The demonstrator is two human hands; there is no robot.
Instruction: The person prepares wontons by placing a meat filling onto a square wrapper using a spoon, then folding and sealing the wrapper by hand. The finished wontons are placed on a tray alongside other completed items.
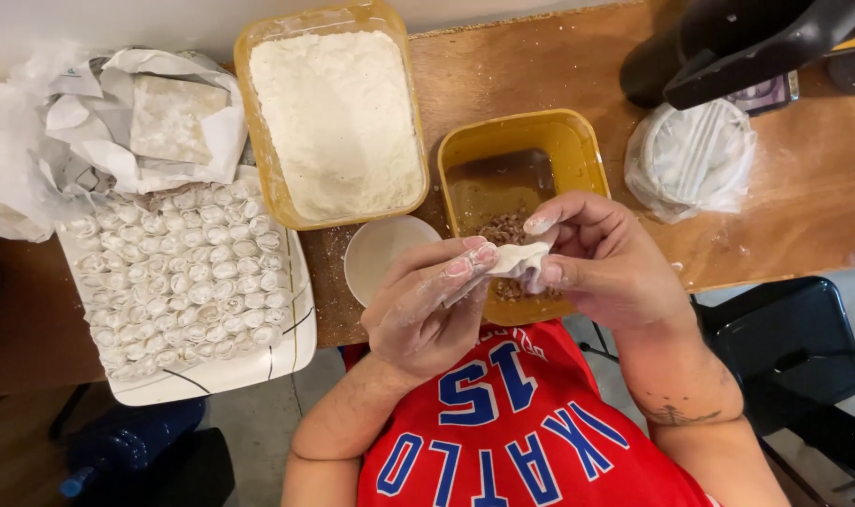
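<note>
Pinching together, the left hand (pixel 427 305) and the right hand (pixel 601 258) held a small white dumpling (pixel 519 258) between their fingertips. Both hands were dusty with flour and closed tight on the dough. The dumpling was up in the air, just over the near edge of a small yellow tub (pixel 578 150) with brown meat filling (pixel 504 228) in it.

Just left of that tub sat a little white bowl (pixel 376 253). Behind the bowl stood a bigger yellow tub (pixel 259 113), full of white flour (pixel 338 117).

Farther left lay a white square tray (pixel 291 347), packed with rows of tiny finished dumplings (pixel 179 277). Behind the tray was a crumpled white paper bag (pixel 118 117), open at the top, with flour on it.

Off to the right, near the table's (pixel 803 197) far side, sat a round stack of thin white wrappers in clear plastic (pixel 695 155). Something black (pixel 728 42) hung over the top right corner.
</note>
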